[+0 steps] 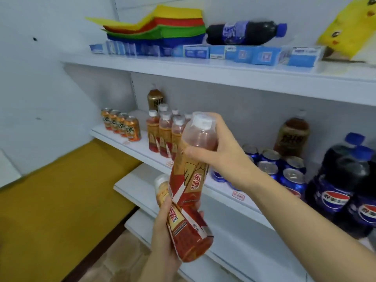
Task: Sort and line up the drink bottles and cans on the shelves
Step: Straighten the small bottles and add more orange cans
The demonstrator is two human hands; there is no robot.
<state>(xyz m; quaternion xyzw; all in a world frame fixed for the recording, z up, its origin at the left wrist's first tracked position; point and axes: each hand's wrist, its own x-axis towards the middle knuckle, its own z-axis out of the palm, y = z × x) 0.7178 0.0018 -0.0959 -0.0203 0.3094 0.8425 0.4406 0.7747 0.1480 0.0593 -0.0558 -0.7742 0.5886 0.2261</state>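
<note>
My right hand [221, 147] grips the neck of a red-and-gold energy drink bottle [193, 169], held upright in front of the middle shelf [130, 142]. My left hand [162, 226] holds a second bottle of the same kind [187, 231], tilted, just below the first. Several matching bottles [164, 131] stand in rows on the middle shelf. Orange cans [122, 125] line up at its left end. Blue cans [276, 165] and dark cola bottles [343, 188] stand to the right.
The top shelf [203, 67] carries blue boxes [203, 50], a lying cola bottle [244, 32], stacked coloured cloths [162, 25] and a yellow pack [350, 27]. Two brown bottles [293, 133] stand at the back. A yellow surface [61, 190] lies lower left; lower shelves sit below.
</note>
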